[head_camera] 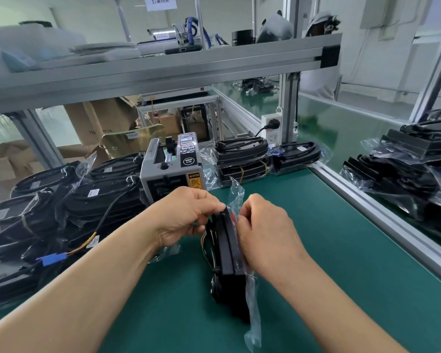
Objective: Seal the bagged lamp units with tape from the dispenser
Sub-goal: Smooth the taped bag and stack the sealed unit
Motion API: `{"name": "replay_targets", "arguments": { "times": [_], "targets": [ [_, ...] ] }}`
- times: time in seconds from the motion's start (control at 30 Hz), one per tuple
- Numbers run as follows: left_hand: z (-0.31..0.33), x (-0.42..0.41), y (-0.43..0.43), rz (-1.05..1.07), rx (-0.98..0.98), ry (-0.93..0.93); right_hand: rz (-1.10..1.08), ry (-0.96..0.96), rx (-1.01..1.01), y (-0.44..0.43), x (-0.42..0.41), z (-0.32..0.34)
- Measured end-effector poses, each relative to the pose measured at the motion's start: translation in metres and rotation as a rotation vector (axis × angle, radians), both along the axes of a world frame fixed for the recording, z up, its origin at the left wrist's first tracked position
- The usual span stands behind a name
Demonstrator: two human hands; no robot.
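Black on green: lamp unit [227, 253] stood on its edge near the middle of the tabletop [328, 250], wrapped in a clear bag [255, 314]. Long axis running from the near edge toward the far edge, far end aimed at the tape dispenser [172, 171]. Gripped from both sides: left hand [186, 217] at the far upper corner, fingers [211, 202] curled and pinching there; right hand [262, 235] against the right face, fingers [247, 212] curled onto the bag. Loose film [236, 192] sticking up between the two hands at the far end, more trailing off the near end; cannot tell for certain which end is the mouth, though likely the far one. No tape seen on either hand. Probably gathering the film for a fold before taping. Dispenser just beyond the left hand, straight ahead and a little left of the unit, so a shorter reach for the left, with the right better placed to hold the fold down. Heap of bagged units [61, 212] at the left edge, another stack [242, 159] along the far edge, right of the dispenser
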State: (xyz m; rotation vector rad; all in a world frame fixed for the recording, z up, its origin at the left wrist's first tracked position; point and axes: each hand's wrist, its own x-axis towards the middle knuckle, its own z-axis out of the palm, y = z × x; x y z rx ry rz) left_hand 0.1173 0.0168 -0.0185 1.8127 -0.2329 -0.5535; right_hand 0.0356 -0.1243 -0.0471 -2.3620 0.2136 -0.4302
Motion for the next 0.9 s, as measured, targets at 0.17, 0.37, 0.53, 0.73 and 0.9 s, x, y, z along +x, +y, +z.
{"name": "replay_targets", "arguments": {
  "times": [0.17,0.37,0.53,0.73,0.9],
  "targets": [
    [0.002,0.001,-0.003,0.009,0.028,-0.011,0.017,0.019,-0.019,0.000,-0.002,0.004],
    [0.001,0.002,-0.004,-0.011,0.044,-0.015,0.025,0.007,-0.025,-0.001,-0.003,0.003],
    [0.000,0.003,-0.006,-0.015,0.056,-0.022,0.031,-0.004,-0.025,-0.002,-0.002,0.004],
    [-0.002,0.004,-0.009,0.001,0.092,-0.058,0.044,-0.020,-0.019,-0.002,-0.002,0.003],
    [-0.009,0.006,-0.009,0.038,0.108,-0.111,0.045,-0.032,-0.022,-0.002,-0.001,0.001]
  ]
}}
